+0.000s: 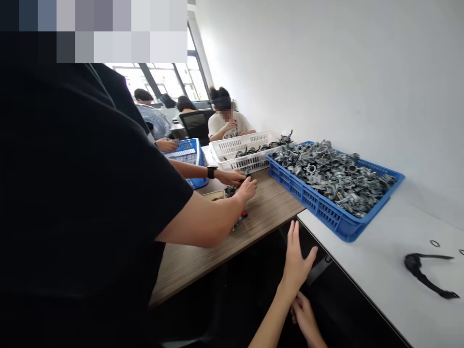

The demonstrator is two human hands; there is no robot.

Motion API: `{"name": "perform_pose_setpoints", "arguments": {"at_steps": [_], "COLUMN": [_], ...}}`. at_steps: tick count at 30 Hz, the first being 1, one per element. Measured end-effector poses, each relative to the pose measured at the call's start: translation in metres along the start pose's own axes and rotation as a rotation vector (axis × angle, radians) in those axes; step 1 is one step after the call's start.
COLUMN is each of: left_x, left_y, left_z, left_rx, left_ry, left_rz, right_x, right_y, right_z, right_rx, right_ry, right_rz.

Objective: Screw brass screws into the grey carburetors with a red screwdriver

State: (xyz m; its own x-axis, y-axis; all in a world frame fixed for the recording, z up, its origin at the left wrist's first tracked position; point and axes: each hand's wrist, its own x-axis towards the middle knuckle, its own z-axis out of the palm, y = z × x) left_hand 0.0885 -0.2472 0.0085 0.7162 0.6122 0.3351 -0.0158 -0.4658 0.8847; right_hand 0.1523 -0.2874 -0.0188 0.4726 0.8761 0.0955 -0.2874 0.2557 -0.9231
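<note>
My left hand (pixel 297 261) reaches forward past the near corner of the white table, fingers stretched out and thumb apart, with nothing in it. Just below its wrist is my right hand (pixel 305 311), its fingers curled near the underside of the left forearm. Part of these fingers is hidden, so what they hold, if anything, cannot be made out. Closest ahead of my left hand stands a blue plastic basket (pixel 326 215), heaped with grey metal parts (pixel 333 174). A black watch-like strap (pixel 416 270) lies unfastened on the white table (pixel 391 232) to the right.
At left, a co-worker in a black T-shirt (pixel 108 183) leans over the wooden table (pixel 268 198), both hands on small dark parts. A white basket (pixel 250 142) and a blue one (pixel 199 154) stand behind. A thin ring (pixel 434 243) lies near the strap. Other people sit farther back.
</note>
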Motion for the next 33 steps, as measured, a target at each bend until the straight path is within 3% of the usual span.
{"name": "perform_pose_setpoints", "arguments": {"at_steps": [4,9,13,18,22,26,29,33], "left_x": [-0.051,-0.073,-0.055,-0.014,0.004,0.001,-0.005,-0.008], "left_y": [-0.048,-0.061,-0.068,-0.089,-0.105,-0.114,-0.115,-0.114], "left_z": [-0.059,-0.144,-0.200,-0.254,-0.272,-0.274,-0.273,-0.274], "left_rx": [0.032,0.244,0.409,0.607,0.597,0.487,0.426,0.394], "left_ry": [0.247,0.482,0.598,0.679,0.699,0.689,0.705,0.665], "left_rz": [-0.115,-0.085,-0.028,-0.108,-0.142,-0.194,-0.239,-0.232], "right_x": [-0.041,-0.066,-0.035,0.041,0.105,0.149,0.165,0.167], "right_y": [0.050,0.075,0.053,0.016,0.013,0.014,0.008,-0.003], "right_z": [0.019,0.042,0.069,0.113,0.140,0.151,0.151,0.149], "right_rx": [-0.255,-0.355,-0.515,-0.741,-0.963,-1.244,-1.370,-1.440], "right_ry": [0.210,0.256,0.242,0.077,-0.024,-0.223,-0.345,-0.402], "right_rz": [0.162,0.268,0.141,-0.176,-0.268,-0.193,-0.159,-0.181]}}
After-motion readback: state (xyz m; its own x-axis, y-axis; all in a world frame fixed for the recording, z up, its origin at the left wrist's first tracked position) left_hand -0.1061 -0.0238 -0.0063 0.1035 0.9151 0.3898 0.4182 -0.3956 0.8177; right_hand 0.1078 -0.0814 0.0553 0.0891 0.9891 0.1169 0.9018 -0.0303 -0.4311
